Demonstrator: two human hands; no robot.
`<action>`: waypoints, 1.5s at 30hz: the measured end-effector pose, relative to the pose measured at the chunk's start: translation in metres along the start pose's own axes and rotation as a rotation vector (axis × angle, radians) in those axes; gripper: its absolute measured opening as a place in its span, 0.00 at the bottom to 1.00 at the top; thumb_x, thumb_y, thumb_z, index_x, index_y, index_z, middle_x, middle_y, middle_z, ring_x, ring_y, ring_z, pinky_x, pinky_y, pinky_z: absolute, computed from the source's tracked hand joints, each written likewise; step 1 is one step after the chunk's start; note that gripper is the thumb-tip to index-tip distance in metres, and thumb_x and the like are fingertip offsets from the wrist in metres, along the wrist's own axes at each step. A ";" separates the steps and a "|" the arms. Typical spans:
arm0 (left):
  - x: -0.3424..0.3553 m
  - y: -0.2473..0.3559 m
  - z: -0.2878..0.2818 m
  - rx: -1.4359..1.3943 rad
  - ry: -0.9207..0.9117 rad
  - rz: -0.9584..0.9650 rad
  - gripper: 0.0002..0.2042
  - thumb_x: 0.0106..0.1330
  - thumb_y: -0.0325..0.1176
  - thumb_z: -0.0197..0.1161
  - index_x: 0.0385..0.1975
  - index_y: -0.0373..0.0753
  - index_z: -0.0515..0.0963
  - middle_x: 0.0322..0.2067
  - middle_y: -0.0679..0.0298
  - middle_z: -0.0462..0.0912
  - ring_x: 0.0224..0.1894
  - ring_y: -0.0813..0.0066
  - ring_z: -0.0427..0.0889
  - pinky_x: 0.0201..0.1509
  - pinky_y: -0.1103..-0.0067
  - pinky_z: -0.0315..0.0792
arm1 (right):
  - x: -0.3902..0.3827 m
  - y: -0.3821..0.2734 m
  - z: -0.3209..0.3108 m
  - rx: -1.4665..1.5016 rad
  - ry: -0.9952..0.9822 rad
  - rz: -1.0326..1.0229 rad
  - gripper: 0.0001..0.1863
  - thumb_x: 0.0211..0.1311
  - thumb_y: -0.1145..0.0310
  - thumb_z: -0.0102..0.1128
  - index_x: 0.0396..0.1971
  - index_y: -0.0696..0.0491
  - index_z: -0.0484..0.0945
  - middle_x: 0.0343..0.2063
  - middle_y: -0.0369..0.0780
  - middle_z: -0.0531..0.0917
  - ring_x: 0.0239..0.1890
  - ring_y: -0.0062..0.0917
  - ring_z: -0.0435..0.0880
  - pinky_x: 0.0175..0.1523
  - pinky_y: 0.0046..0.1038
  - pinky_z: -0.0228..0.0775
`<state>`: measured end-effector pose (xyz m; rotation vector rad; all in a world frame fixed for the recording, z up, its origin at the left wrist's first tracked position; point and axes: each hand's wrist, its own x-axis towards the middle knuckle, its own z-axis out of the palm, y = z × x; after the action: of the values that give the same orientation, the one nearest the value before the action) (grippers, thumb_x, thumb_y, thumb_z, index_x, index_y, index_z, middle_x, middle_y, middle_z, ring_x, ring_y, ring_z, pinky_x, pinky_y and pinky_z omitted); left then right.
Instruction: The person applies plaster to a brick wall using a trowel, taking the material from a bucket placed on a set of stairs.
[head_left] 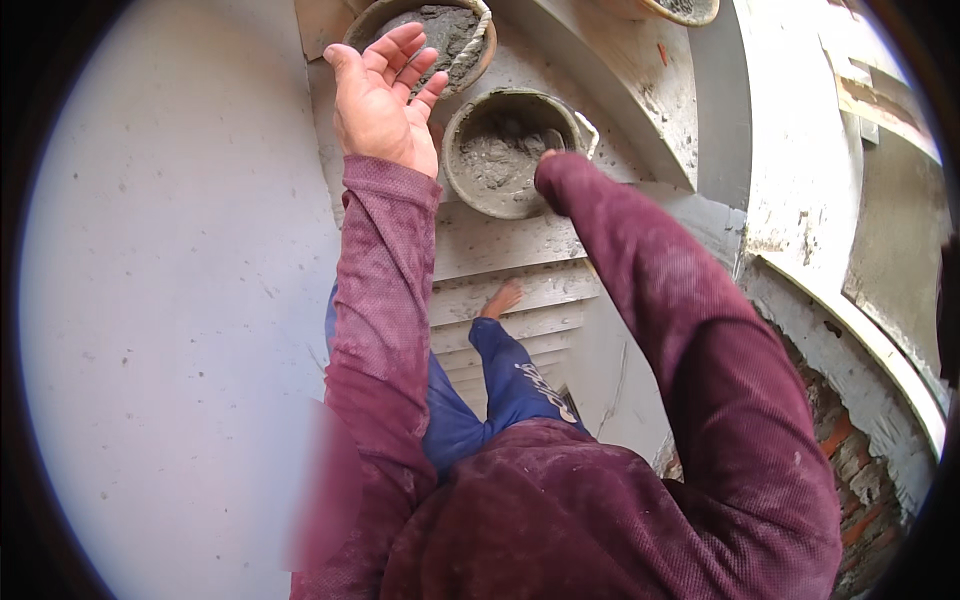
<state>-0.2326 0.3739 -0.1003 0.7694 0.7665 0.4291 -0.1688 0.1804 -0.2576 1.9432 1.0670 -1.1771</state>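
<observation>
My left hand (388,112) is raised with its palm up and its fingers spread, holding nothing. It is beside a bucket of grey mortar (503,150) and overlaps the near side of a second mortar bucket (487,62) behind it. My right hand (548,157) reaches over the right side of the nearer bucket, close to the mortar. The sleeve covers most of that hand, so its fingers are hidden. A small greyish shape shows in the mortar by it, too unclear to name. A pale rope handle (590,135) stands at this bucket's right rim.
The buckets stand on a mortar-spattered step (480,240), with more steps descending below it, and my bare foot (502,298) rests there. A smooth pale wall (180,250) rises at left. Another bucket (690,10) is at the top right. Exposed brickwork (850,460) edges the lower right.
</observation>
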 end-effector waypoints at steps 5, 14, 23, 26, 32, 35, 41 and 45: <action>0.001 0.002 0.023 -0.017 -0.049 0.049 0.32 0.67 0.55 0.24 0.45 0.31 0.68 0.42 0.58 0.71 0.45 0.68 0.69 0.51 0.70 0.65 | 0.050 0.006 0.109 0.992 0.214 0.371 0.22 0.49 0.66 0.57 0.46 0.55 0.67 0.42 0.52 0.76 0.46 0.42 0.76 0.50 0.37 0.67; -0.003 -0.017 0.042 -0.035 -0.066 -0.005 0.32 0.67 0.55 0.25 0.44 0.32 0.69 0.43 0.58 0.71 0.45 0.68 0.69 0.51 0.70 0.65 | -0.070 -0.009 0.033 0.332 0.183 0.033 0.24 0.60 0.70 0.34 0.58 0.60 0.54 0.41 0.54 0.76 0.44 0.41 0.77 0.45 0.38 0.72; -0.014 -0.020 0.026 0.002 -0.069 -0.025 0.33 0.67 0.56 0.23 0.45 0.32 0.68 0.44 0.57 0.70 0.45 0.67 0.69 0.50 0.70 0.65 | 0.025 0.018 0.016 0.651 -0.030 0.328 0.18 0.61 0.68 0.42 0.48 0.58 0.71 0.49 0.46 0.73 0.50 0.37 0.74 0.55 0.36 0.64; -0.017 -0.016 0.013 -0.031 -0.066 -0.005 0.33 0.67 0.55 0.22 0.46 0.31 0.68 0.45 0.56 0.70 0.46 0.67 0.69 0.51 0.70 0.65 | 0.035 -0.019 0.050 0.907 0.198 0.415 0.19 0.57 0.63 0.46 0.47 0.55 0.69 0.46 0.52 0.74 0.50 0.42 0.73 0.56 0.33 0.63; -0.012 -0.010 0.016 -0.069 -0.053 -0.022 0.33 0.67 0.55 0.22 0.46 0.31 0.68 0.44 0.57 0.70 0.46 0.66 0.69 0.53 0.69 0.64 | -0.029 -0.028 0.049 0.831 0.143 0.079 0.21 0.56 0.67 0.44 0.51 0.57 0.60 0.40 0.56 0.75 0.47 0.46 0.74 0.51 0.41 0.65; -0.012 -0.011 0.021 -0.091 -0.062 -0.036 0.33 0.67 0.55 0.22 0.45 0.31 0.68 0.43 0.58 0.71 0.45 0.66 0.69 0.53 0.68 0.64 | -0.098 -0.017 0.018 0.650 0.159 0.121 0.19 0.57 0.70 0.39 0.49 0.61 0.60 0.38 0.57 0.76 0.45 0.46 0.75 0.48 0.42 0.66; -0.010 -0.007 0.022 -0.094 -0.060 0.003 0.34 0.66 0.56 0.21 0.46 0.31 0.68 0.43 0.57 0.70 0.46 0.65 0.69 0.53 0.68 0.64 | -0.064 -0.025 0.026 0.668 0.127 0.168 0.18 0.57 0.73 0.38 0.48 0.61 0.63 0.41 0.55 0.75 0.46 0.43 0.75 0.49 0.39 0.67; -0.012 -0.009 0.039 -0.075 -0.084 -0.047 0.35 0.66 0.56 0.20 0.47 0.30 0.67 0.44 0.56 0.69 0.46 0.65 0.68 0.54 0.68 0.64 | 0.005 -0.022 0.024 0.480 0.030 -0.051 0.16 0.54 0.66 0.50 0.41 0.59 0.72 0.40 0.48 0.78 0.45 0.42 0.77 0.48 0.37 0.69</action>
<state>-0.2107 0.3424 -0.0831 0.6932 0.6851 0.3785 -0.1965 0.1734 -0.2741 2.3071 0.9101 -1.5463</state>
